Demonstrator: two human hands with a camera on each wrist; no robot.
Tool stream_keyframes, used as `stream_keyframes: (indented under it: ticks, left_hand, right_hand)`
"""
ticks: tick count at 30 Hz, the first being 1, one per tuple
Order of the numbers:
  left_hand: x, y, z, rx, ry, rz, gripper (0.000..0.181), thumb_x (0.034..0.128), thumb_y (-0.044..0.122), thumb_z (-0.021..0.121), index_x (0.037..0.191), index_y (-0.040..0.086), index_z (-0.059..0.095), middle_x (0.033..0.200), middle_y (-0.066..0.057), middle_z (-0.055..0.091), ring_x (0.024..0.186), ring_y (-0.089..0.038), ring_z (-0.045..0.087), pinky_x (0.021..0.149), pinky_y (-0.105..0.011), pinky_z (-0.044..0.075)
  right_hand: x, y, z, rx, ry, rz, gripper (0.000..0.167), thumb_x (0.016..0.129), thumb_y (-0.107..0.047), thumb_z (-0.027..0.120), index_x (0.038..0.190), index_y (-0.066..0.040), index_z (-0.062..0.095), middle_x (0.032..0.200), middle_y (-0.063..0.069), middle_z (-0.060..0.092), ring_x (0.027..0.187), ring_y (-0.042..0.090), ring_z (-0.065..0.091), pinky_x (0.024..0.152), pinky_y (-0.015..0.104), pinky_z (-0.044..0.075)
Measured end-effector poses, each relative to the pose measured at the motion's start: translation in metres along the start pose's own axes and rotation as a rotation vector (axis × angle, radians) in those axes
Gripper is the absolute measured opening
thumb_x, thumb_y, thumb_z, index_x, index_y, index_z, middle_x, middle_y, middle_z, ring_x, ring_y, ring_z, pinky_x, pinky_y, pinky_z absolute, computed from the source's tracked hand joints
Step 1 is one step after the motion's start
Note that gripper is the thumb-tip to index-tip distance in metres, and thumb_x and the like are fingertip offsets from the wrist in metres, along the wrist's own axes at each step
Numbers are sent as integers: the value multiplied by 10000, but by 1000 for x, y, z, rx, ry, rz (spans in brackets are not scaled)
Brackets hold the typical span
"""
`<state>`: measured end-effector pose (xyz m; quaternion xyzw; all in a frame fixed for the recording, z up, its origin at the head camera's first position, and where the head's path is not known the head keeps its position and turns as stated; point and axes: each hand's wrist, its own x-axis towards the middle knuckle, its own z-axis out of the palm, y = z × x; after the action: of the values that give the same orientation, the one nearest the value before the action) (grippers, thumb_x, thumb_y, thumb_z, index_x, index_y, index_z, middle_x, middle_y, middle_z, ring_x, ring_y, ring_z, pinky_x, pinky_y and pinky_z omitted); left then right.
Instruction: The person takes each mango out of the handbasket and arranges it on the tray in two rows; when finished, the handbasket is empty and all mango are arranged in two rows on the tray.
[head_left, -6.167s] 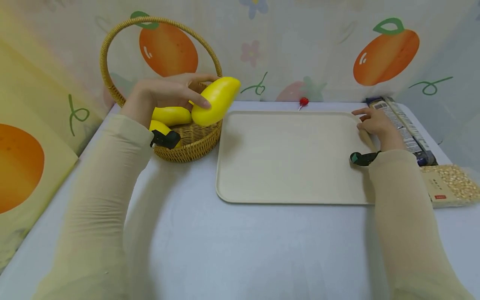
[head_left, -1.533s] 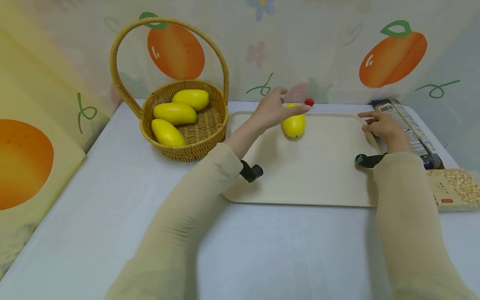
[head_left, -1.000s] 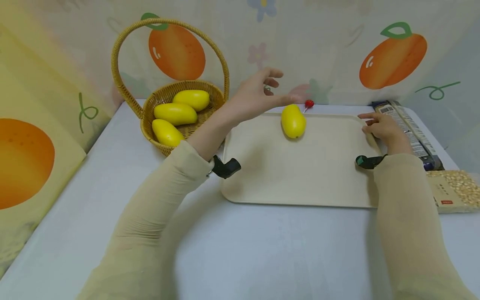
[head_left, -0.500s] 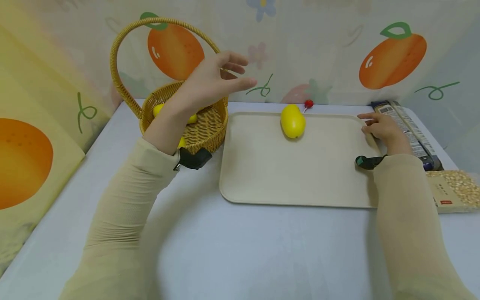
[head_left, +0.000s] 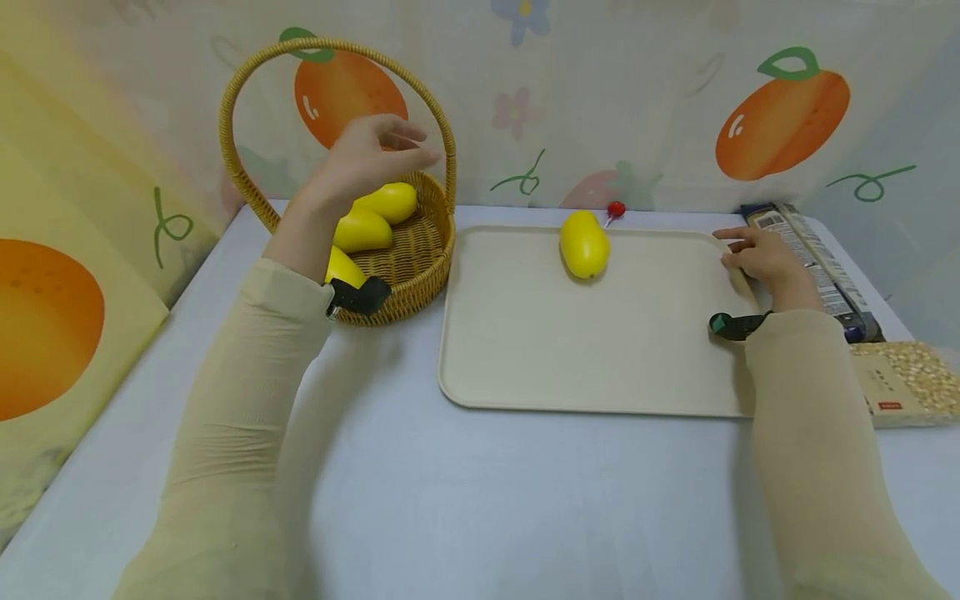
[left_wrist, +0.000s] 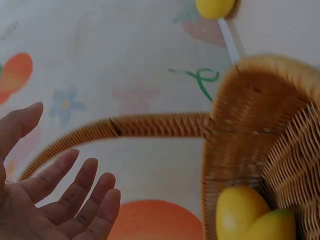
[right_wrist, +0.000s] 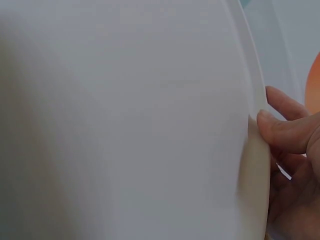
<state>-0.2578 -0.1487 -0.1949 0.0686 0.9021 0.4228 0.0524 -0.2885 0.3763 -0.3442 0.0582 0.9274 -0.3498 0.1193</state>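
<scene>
My left hand (head_left: 363, 162) hovers above the wicker basket (head_left: 420, 292), inside the arch of its handle (head_left: 337, 42). In the left wrist view the fingers of that hand (left_wrist: 60, 195) are spread and hold nothing. Three yellow mangoes (head_left: 388, 202) lie in the basket, partly hidden by my wrist. Another yellow mango (head_left: 585, 245) rests near the back edge of the beige tray (head_left: 585, 350). My right hand (head_left: 768, 262) grips the tray's right rim; in the right wrist view its thumb (right_wrist: 287, 132) lies on top of the rim, with fingers beyond the edge.
A red lollipop (head_left: 616, 209) lies behind the tray. To the right are a dark printed package (head_left: 825, 275) and a bag of pale grains (head_left: 911, 379). A patterned cloth wall (head_left: 600, 83) stands along the back of the white table (head_left: 525, 500).
One mango went from my left hand to the tray. The empty left hand has since moved left, back over the basket. My right hand stays at the tray's rim.
</scene>
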Motion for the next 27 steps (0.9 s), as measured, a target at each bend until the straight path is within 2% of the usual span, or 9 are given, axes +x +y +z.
stream_keyframes:
  ticks: [5, 11, 17, 21, 27]
  left_hand:
    - [15, -14, -6, -51, 20, -75, 619, 943, 452, 605, 1460, 143, 459, 1532, -84, 439, 1347, -240, 461, 1137, -394, 418]
    - [31, -25, -11, -153, 25, -151, 646, 944, 462, 599, 1483, 155, 419, 1562, -44, 404, 1388, -242, 433, 1161, -370, 408]
    - [44, -40, -11, -222, 62, -180, 667, 937, 460, 608, 1498, 169, 398, 1597, -26, 350, 1400, -232, 414, 1169, -365, 388]
    - [50, -53, -10, -191, 110, -195, 678, 934, 464, 611, 1504, 175, 383, 1604, -35, 338, 1431, -229, 389, 1194, -386, 349]
    - [59, -71, -8, -74, 180, -204, 686, 913, 509, 616, 1490, 207, 402, 1588, -51, 365, 1433, -232, 395, 1183, -398, 362]
  right_hand:
    - [0, 1, 1, 10, -5, 0, 525, 1019, -131, 472, 1516, -44, 326, 1467, 328, 260, 1187, 415, 356, 1007, 490, 376]
    - [2, 0, 1, 0, 9, 0, 522, 1016, -151, 485, 1510, -57, 345, 1435, 302, 297, 1167, 395, 379, 991, 457, 396]
    - [2, -1, 1, -9, 7, 4, 516, 1011, -161, 489, 1501, -57, 362, 1447, 306, 301, 1179, 413, 381, 998, 483, 391]
    - [2, -2, 1, -9, 2, 9, 516, 1013, -165, 493, 1502, -65, 364, 1447, 302, 301, 1181, 413, 379, 993, 480, 395]
    - [-1, -3, 1, 1, 1, 11, 526, 1015, -162, 487, 1512, -66, 345, 1457, 301, 285, 1190, 410, 367, 1016, 493, 383]
